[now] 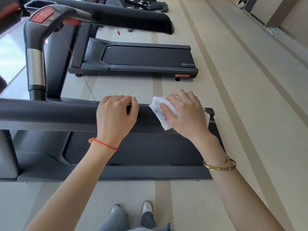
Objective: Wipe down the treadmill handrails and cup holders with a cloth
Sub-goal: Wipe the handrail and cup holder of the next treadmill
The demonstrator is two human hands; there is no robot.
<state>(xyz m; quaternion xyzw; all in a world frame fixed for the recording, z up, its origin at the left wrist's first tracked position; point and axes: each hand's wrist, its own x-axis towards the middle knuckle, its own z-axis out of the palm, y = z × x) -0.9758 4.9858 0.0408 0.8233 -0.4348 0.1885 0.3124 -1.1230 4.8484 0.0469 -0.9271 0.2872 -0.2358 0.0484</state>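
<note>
I see the left hand [116, 114] curled over the handrail [50, 112], gripping it; the right hand [185, 112] presses the cloth [160, 112] (white, tagged) flat near the rail's end.

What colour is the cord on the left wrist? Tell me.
Red, a thin cord bracelet on the left wrist, seen in the head view.
</note>
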